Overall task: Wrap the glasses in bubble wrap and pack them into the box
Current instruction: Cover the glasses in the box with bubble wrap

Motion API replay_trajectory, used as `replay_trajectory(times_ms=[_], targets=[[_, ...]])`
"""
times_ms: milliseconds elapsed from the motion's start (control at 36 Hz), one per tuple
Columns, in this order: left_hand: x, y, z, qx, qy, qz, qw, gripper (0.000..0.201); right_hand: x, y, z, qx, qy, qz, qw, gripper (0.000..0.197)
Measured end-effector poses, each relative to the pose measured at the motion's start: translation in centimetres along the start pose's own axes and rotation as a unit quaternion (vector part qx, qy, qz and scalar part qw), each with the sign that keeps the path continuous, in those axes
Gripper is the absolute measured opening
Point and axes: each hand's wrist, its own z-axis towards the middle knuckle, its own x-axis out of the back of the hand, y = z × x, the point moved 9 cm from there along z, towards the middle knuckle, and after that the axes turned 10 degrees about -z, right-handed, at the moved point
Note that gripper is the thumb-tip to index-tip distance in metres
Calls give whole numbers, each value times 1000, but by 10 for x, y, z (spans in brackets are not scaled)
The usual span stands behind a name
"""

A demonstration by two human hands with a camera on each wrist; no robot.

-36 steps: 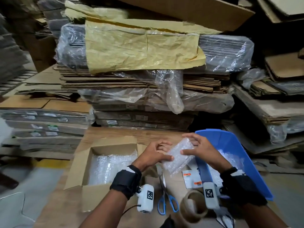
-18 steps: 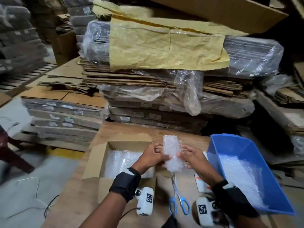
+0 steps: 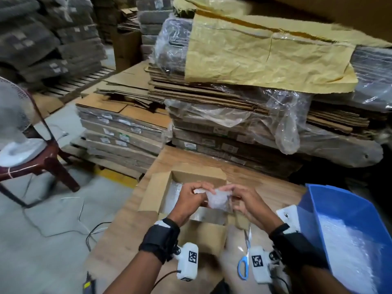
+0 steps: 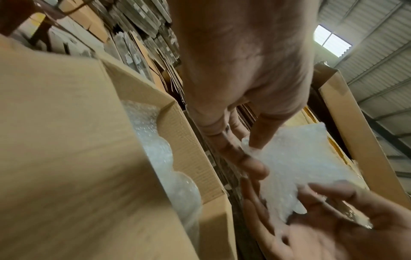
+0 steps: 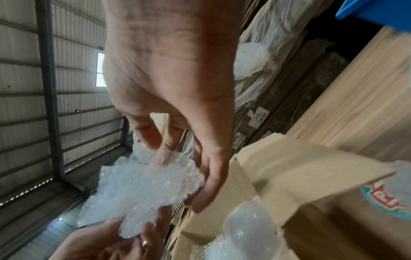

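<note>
Two hands meet over the open cardboard box [image 3: 158, 188] at lower centre of the head view. At far left a white fan [image 3: 12, 124] sits on a dark red chair [image 3: 48, 158]. Moving right, your left hand [image 3: 189, 197] pinches the left end of a bubble-wrapped bundle [image 3: 216, 200], thumb and fingertips [image 4: 255, 166] closed on its edge. The bundle hangs just above the box's right half, where more bubble wrap [image 4: 164, 158] lines the inside. Your right hand [image 3: 244, 201] grips the bundle's right end, fingers [image 5: 211, 177] curled around it. Whether a glass is inside, you cannot tell. Below it, blue-handled scissors [image 3: 244, 266] lie on the wooden table [image 3: 118, 232]. At lower right stands a blue bin [image 3: 331, 206].
</note>
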Motion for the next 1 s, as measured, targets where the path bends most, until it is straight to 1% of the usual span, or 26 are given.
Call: replay_trajectory(times_ms=[56,111,167,222,278,306,361,389,444,472,500,556,583,639,694,750,806,861,917,944,1000], targets=[[14,7,-2,-30,23,23,999,38,-17,2,7,-26,-39,39,998,29],[28,11,-4,-58,42,54,996,37,-36,-2,12,-25,-83,36,996,29],[39,15,-6,-81,53,87,991,35,-49,-12,14,15,-108,-39,993,21],[48,17,-7,-101,64,112,986,43,-55,-19,23,48,-107,-125,985,21],[58,14,-8,-99,78,114,986,50,-62,-21,33,50,-120,-171,977,22],[61,12,-9,-92,84,111,986,48,-64,-21,39,50,-127,-193,972,23],[69,10,-13,-77,100,138,982,40,-65,-24,50,52,-127,-238,962,29],[73,8,-15,-69,111,168,977,37,-63,-25,58,55,-119,-255,958,37],[78,7,-23,-53,126,233,963,30,-60,-31,71,77,-99,-299,946,58],[78,7,-26,-47,127,278,951,26,-60,-36,79,98,-85,-339,932,65],[77,6,-30,-42,124,333,934,24,-63,-43,83,122,-73,-379,915,66],[72,-2,-37,-42,106,439,891,23,-74,-53,93,158,-66,-437,883,52],[66,-6,-40,-56,85,476,874,21,-83,-57,96,174,-73,-458,869,43],[50,-15,-43,-82,19,521,849,22,-104,-65,97,215,-98,-488,841,32],[34,-28,-45,-81,-59,541,835,32,-127,-67,98,255,-131,-511,811,27],[19,-41,-44,-69,-119,564,814,42,-148,-58,100,267,-170,-547,775,27],[11,-53,-40,-60,-158,583,795,48,-167,-46,102,272,-206,-576,743,30],[8,-60,-36,-63,-174,605,774,58,-182,-39,101,284,-234,-603,707,30],[5,-57,-32,-75,-175,619,762,60,-191,-34,100,293,-243,-629,678,28],[3,-53,-30,-81,-172,624,758,59,-195,-32,99,290,-246,-639,668,27],[4,-47,-26,-74,-159,626,760,61,-201,-25,100,284,-260,-646,659,29]])
